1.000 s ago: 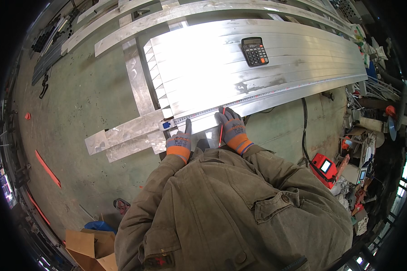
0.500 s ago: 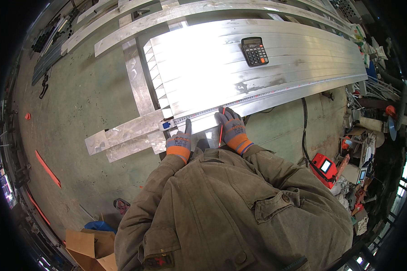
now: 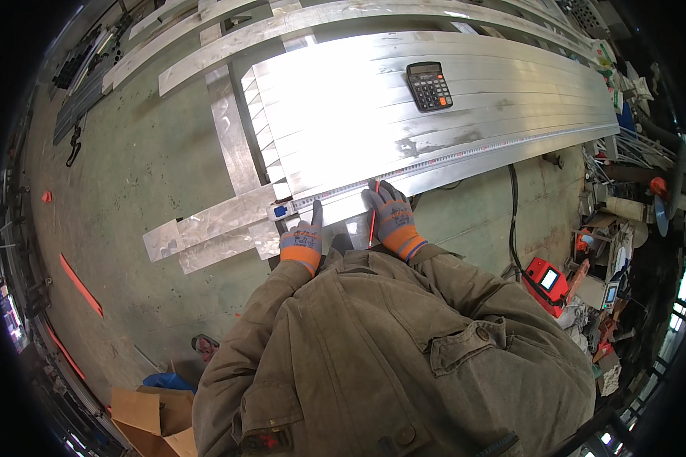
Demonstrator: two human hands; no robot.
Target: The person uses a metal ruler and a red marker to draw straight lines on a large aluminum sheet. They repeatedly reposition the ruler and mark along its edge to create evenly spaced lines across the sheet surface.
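Observation:
A tape measure (image 3: pixel 280 211) sits at the left end of a stack of silvery metal profiles (image 3: pixel 343 114). Its pulled-out blade (image 3: pixel 434 162) runs along the near profile toward the far right. My left hand (image 3: pixel 303 241), in a grey and orange glove, is beside the case, its index finger stretched out onto the profile at the blade's near edge. A slim red pencil (image 3: pixel 372 227) is held in my gloved right hand (image 3: pixel 394 217), its upper end by the blade. The right fingertips rest at the near profile's edge. Farther back on the stack lies a black calculator (image 3: pixel 430 86).
Long metal bars (image 3: pixel 373 14) lie beyond the stack, and flat metal bars (image 3: pixel 206 221) stick out at its left. A red device with a screen (image 3: pixel 545 283) stands on the right near a black cable (image 3: pixel 513 221). An open cardboard box (image 3: pixel 151 415) is at the lower left.

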